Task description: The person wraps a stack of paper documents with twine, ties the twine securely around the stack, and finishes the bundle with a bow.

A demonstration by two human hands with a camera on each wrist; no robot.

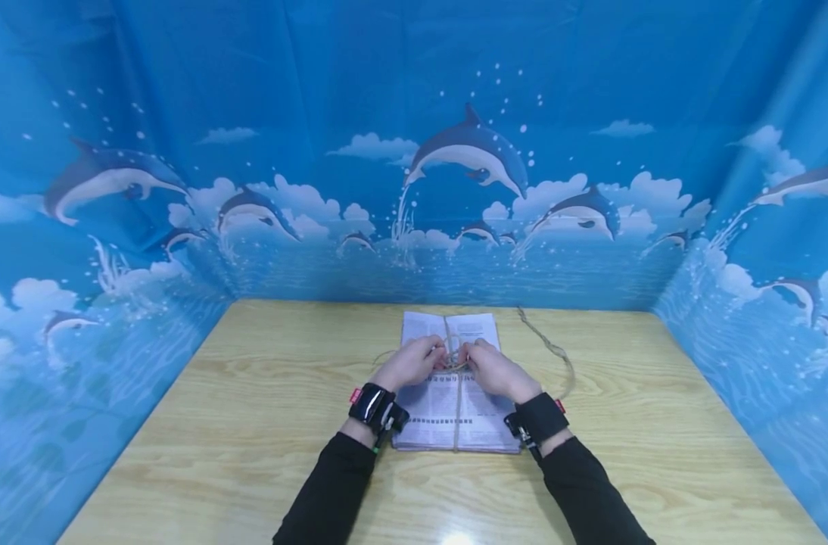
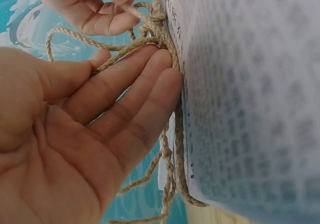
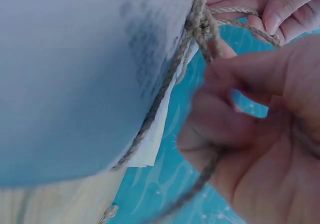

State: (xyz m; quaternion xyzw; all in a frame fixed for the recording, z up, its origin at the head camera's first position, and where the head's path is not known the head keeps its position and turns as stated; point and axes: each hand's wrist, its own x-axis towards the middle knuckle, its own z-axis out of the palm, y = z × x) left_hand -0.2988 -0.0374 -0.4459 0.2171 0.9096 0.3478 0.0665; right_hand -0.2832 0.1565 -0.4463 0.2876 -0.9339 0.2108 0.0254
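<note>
A stack of printed newspapers (image 1: 424,412) lies on the table, with brown twine (image 1: 458,416) running lengthwise and crosswise over it. At the crossing, near the middle of the stack, both hands work on the twine. My left hand (image 1: 414,362) pinches a twine loop (image 2: 82,38) between thumb and forefinger, while its other fingers extend toward the knot (image 2: 159,26). On the other side of the knot, my right hand (image 1: 501,372) pinches a strand (image 3: 210,26), its fingers curled; more twine trails out below that hand. The fingertips partly hide the knot in the head view.
A loose twine tail (image 1: 557,352) curves over the wooden table (image 1: 264,401) to the right of the stack. Blue dolphin-print curtains (image 1: 305,250) enclose the table at the back and sides. Each wrist wears a black strap with a camera.
</note>
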